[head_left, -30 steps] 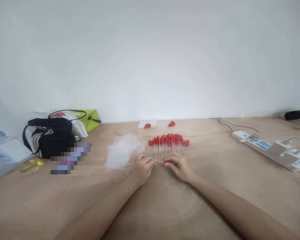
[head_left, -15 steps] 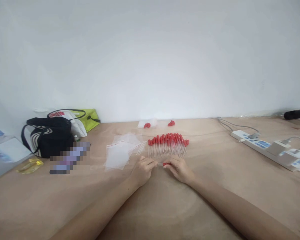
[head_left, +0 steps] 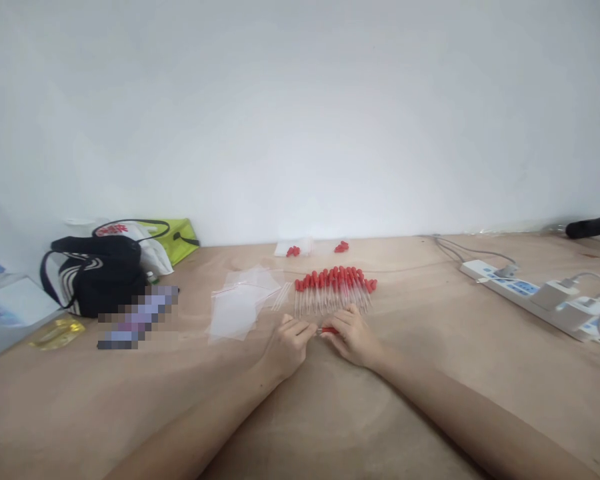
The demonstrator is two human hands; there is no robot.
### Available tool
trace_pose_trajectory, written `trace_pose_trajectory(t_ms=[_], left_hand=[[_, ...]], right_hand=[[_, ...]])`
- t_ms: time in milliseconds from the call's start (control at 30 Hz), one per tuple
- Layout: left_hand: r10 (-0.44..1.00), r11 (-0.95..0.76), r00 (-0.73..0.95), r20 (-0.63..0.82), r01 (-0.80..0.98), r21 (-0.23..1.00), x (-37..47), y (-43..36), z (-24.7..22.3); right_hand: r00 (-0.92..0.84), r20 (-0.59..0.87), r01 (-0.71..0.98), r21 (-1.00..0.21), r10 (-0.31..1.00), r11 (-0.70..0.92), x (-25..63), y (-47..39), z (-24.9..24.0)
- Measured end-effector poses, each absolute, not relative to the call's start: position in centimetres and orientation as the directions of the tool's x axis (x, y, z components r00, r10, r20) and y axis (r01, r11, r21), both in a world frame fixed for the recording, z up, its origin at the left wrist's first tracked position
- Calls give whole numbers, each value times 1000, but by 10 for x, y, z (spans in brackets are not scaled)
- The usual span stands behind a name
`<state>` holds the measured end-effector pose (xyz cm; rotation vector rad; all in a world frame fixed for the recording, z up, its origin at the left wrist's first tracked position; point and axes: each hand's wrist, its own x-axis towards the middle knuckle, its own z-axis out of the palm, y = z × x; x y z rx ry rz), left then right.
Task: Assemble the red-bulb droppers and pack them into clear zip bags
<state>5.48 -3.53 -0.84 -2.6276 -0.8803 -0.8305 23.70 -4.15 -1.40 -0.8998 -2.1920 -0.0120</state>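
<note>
My left hand [head_left: 295, 340] is closed in a pinch on a thin clear dropper tube, mostly hidden by the fingers. My right hand [head_left: 355, 339] is closed on a red rubber dropper bulb [head_left: 329, 330] at the tube's right end. The fingertips of both hands are close together, low over the table. Just beyond them lies a row of droppers [head_left: 336, 283] with clear tubes pointing towards me and red bulbs at the far end. A few loose thin tubes [head_left: 281, 297] lie to the left of that row.
Clear zip bags [head_left: 235, 312] overlap on the wooden table [head_left: 300, 427]. Loose red bulbs [head_left: 293, 251] and another small pile of bulbs [head_left: 341, 247] lie near the wall. A black bag [head_left: 107, 277] stands left; a white power strip [head_left: 520, 288] with plugs and cables lies right.
My hands have drawn slightly closer together. Less clear tube shows between them, and more of the red bulb is visible beside my left fingertips.
</note>
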Motion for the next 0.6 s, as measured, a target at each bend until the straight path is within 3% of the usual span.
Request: trace_pose_trajectory(t_ms=[333, 400, 467, 533, 600], left_hand=[[559, -773, 592, 581, 625, 108, 42, -29, -10], [617, -716, 473, 630, 669, 199, 34, -21, -10], [695, -591, 250, 674, 732, 338, 29, -10, -9], [762, -464, 64, 645, 748, 474, 30, 1, -8], [814, -360, -17, 581, 770, 527, 37, 11, -7]], right_hand=[[-271, 666, 627, -426, 695, 653, 249, -32, -9], [-181, 693, 650, -448, 697, 614, 260, -25, -10], [-53, 709, 684, -487, 703, 542, 276, -17, -14], [97, 694, 722, -542, 713, 430, 293, -6, -18], [232, 660, 768, -575, 714, 282, 311, 5, -23]])
